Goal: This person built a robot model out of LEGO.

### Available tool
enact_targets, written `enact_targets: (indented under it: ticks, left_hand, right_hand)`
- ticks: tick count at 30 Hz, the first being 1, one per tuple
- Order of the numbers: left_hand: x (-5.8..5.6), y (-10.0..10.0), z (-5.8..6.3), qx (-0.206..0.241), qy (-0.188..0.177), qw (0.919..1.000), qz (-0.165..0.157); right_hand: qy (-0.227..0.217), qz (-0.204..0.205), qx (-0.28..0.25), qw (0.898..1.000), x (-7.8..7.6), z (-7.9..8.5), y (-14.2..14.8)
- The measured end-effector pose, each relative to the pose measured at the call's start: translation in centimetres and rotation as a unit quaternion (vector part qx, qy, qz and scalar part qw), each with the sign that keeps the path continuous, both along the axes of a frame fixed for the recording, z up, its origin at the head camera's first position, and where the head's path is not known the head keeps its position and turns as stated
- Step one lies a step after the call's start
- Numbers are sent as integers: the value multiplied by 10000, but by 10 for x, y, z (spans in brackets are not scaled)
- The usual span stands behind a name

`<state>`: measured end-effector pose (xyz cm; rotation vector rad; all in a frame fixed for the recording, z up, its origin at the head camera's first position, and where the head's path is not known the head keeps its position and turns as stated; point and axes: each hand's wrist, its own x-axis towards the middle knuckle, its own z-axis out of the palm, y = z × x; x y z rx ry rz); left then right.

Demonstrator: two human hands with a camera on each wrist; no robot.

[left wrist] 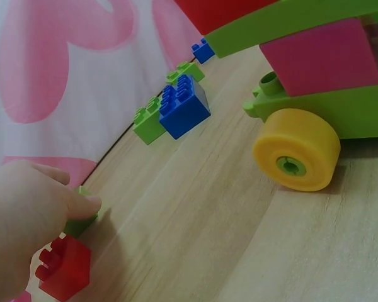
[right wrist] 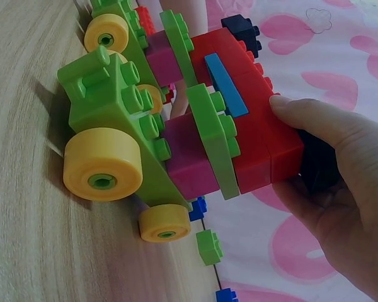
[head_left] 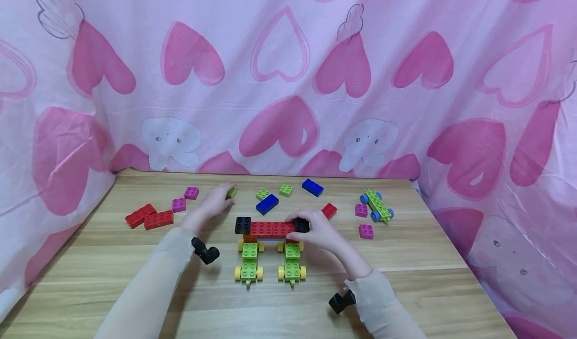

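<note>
A brick vehicle build [head_left: 272, 229] stands mid-table: red bricks [right wrist: 264, 119] bridge two green wheeled bases [head_left: 249, 266] with yellow wheels [left wrist: 296, 150]. A black brick [head_left: 243, 225] caps its left end. At its right end my right hand [head_left: 317, 229] grips the build around the other black brick [right wrist: 320, 162], the thumb on the red brick beside it. My left hand [head_left: 212, 202] reaches to the back of the table and pinches a small green brick [head_left: 232, 193] between thumb and fingers. The hand partly hides that brick in the left wrist view.
Red bricks [head_left: 159, 220] and pink bricks [head_left: 179, 205] lie at the left. Blue bricks [head_left: 268, 204] and green bricks [head_left: 286, 190] lie behind the build. On the right are a green base with blue wheels [head_left: 377, 205] and pink bricks [head_left: 366, 231]. A heart-patterned curtain [head_left: 279, 78] borders the table.
</note>
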<state>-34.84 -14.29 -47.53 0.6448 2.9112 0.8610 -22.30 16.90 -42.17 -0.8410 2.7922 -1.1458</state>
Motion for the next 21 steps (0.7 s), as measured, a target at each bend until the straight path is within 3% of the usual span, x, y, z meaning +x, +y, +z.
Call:
enact_targets:
  ticks: [5,21]
  left_hand:
    - [-2,2,0,-231,116,9997,29]
    - [-3,5,-4,-82,367,9990,240]
  right_hand:
    - [-33,-9,-18,10000,0,0,0]
    - [-206,-75,-49,9997,1,1,0]
